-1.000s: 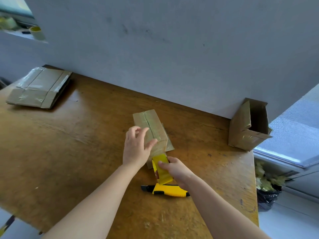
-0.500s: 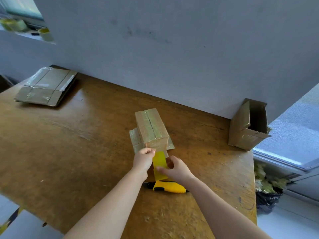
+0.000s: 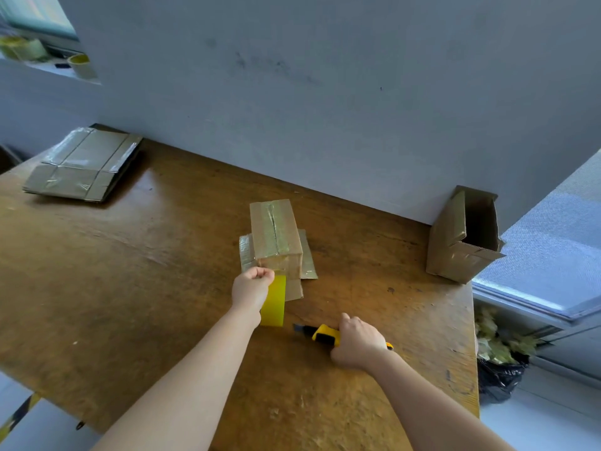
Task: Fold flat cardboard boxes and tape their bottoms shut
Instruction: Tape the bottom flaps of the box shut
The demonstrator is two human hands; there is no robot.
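Note:
A small cardboard box stands bottom-up in the middle of the wooden table, with clear tape along its seam and its flaps spread on the wood. My left hand grips a yellow roll of tape at the box's near end. To the right, my right hand closes around a yellow and black utility knife lying on the table, its tip pointing left.
A stack of flat cardboard boxes lies at the table's far left. An open folded box lies on its side at the far right by the wall. A black bag of scraps sits on the floor to the right.
The box went from tilted under my left hand to standing bottom-up. My left hand took over the tape roll. My right hand let go of it and moved right onto the knife.

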